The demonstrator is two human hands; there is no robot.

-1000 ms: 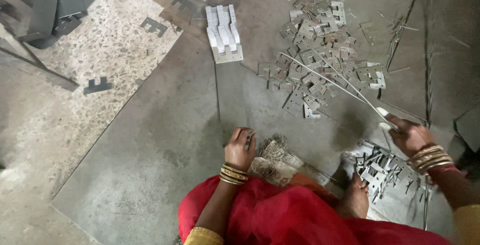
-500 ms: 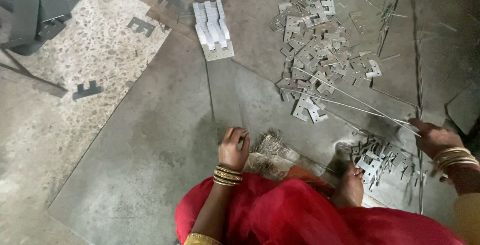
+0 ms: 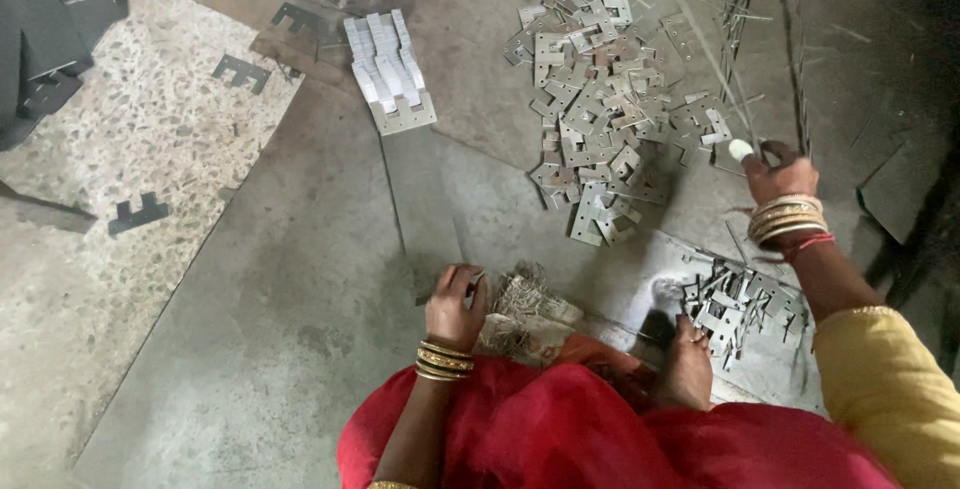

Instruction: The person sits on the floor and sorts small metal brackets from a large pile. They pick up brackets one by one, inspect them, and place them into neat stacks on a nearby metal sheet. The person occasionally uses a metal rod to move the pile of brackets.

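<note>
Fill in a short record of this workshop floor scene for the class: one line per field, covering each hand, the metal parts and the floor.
Left hand: left hand rests on a tangle of wire scraps, fingers curled.
Right hand: right hand raised, gripping thin metal rods.
Loose parts: big scatter of flat plates; smaller heap beside a bare foot.
Stacked parts: neat stack of plates.
Floor: grey metal sheet over speckled stone.
Clothing: red garment, yellow sleeve.
</note>
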